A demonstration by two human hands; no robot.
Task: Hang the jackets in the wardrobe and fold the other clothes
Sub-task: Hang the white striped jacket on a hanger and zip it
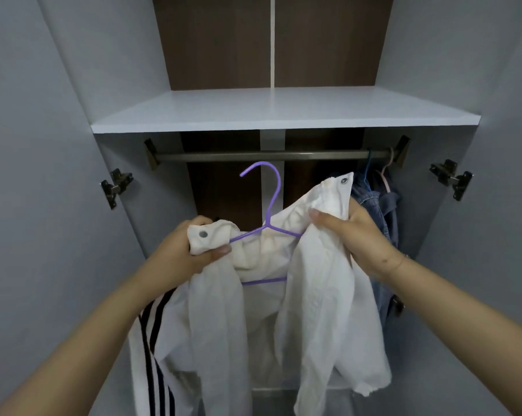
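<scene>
Shelf: above the rail.
Hanger: inside the jacket, hook below the rail, near centre.
Hands: left hand and right hand on jacket's collar ends.
Hung garments: far right on rail.

White wardrobe shelf spans the opening. Metal hanging rail runs just beneath it, fixed by a bracket at each end. At the rail's right end hang a blue hanger and a pink hanger, carrying denim jackets.
</scene>
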